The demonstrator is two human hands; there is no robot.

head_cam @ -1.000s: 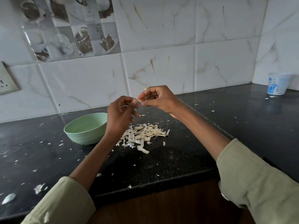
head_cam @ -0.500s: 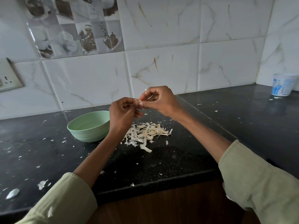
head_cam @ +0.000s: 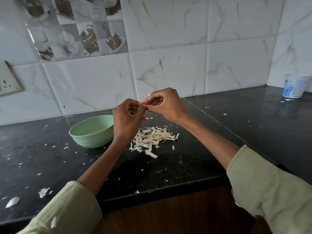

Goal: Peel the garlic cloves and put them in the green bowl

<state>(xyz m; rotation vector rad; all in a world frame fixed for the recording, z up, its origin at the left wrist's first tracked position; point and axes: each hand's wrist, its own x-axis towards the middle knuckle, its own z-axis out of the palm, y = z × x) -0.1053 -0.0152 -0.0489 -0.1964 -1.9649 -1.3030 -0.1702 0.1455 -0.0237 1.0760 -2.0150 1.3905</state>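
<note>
My left hand [head_cam: 127, 119] and my right hand [head_cam: 164, 104] meet in the air above the black counter, fingertips together. Between them they pinch a small garlic clove [head_cam: 145, 104], mostly hidden by the fingers; a thin flake of skin sticks up from my right fingertips. The green bowl [head_cam: 91, 132] stands on the counter just left of my left hand; its inside is not visible from here. A pile of garlic peels [head_cam: 152, 138] lies on the counter below both hands.
Black counter [head_cam: 168, 168] strewn with small peel flakes, front edge near me. Tiled wall behind. A white plastic cup [head_cam: 294, 86] stands in the far right corner. A wall socket [head_cam: 8, 80] is at the left.
Both hands stay together on the clove, fingers shifting slightly; the right fingertips now lift a flake of skin. The view has drifted a little.
</note>
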